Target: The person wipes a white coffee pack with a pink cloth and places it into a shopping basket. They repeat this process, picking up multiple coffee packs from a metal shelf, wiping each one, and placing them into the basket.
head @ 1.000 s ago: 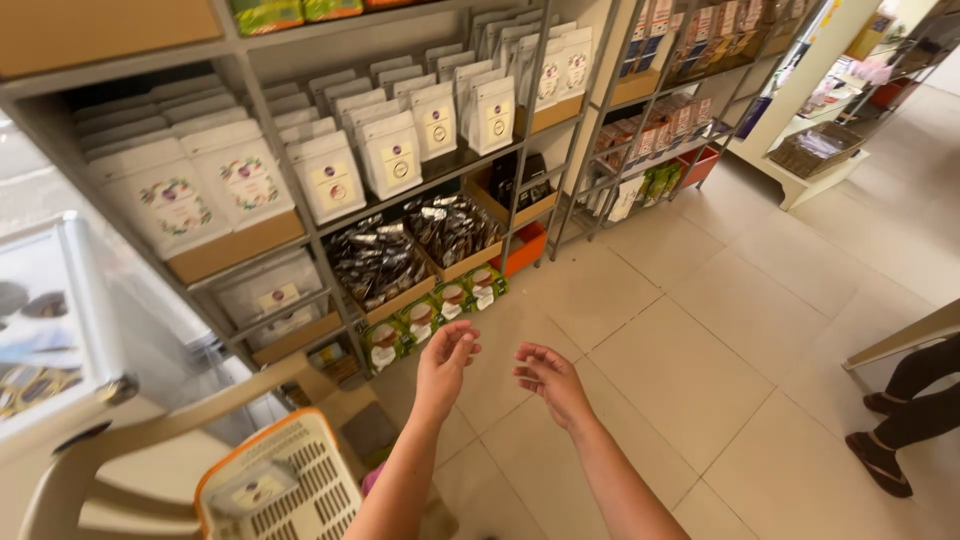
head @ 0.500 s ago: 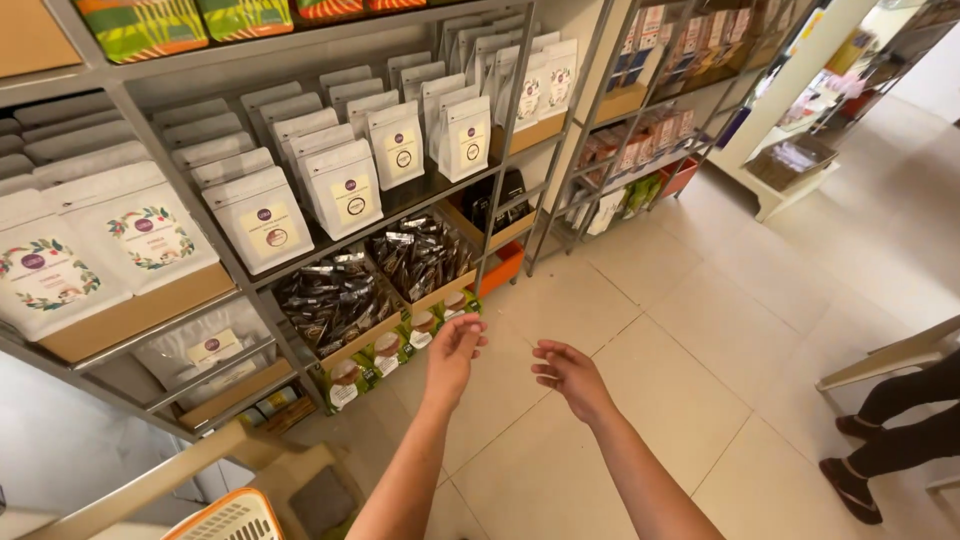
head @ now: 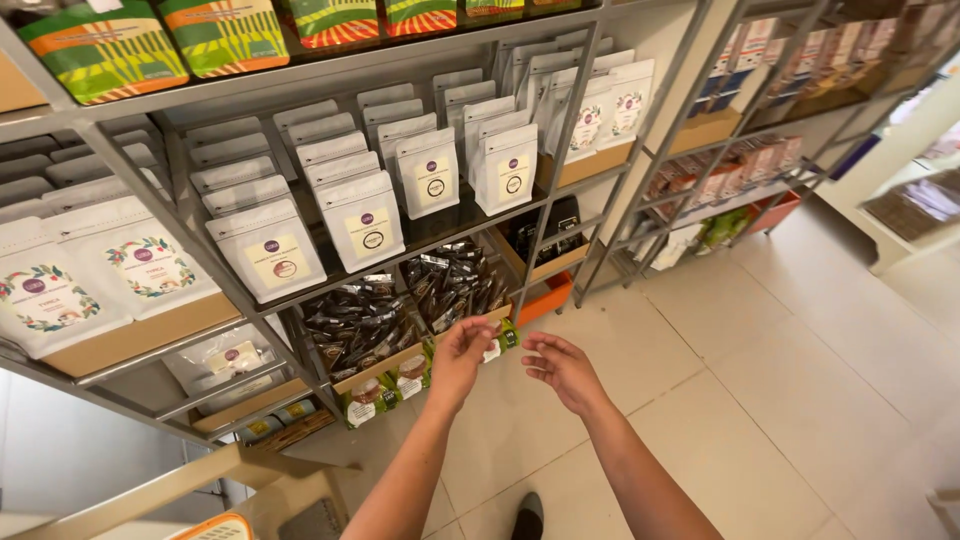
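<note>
Right, left hand (head: 462,352) is half open and empty, fingertips close to the dark glossy packets (head: 400,310) on the low shelf of the grey rack (head: 545,215). Right hand (head: 562,368), loose and empty, hangs beside it. Best to pinch one packet's top edge and lift it clear of its neighbours.

Open tiled floor (head: 760,400) lies to the right of the right hand (head: 562,368), giving free passage. Ahead of the left hand (head: 462,352), the metal shelving (head: 540,215) blocks the way, its low tier crowded with dark packets (head: 400,305) and its upper tier with white pouches (head: 365,225).
</note>
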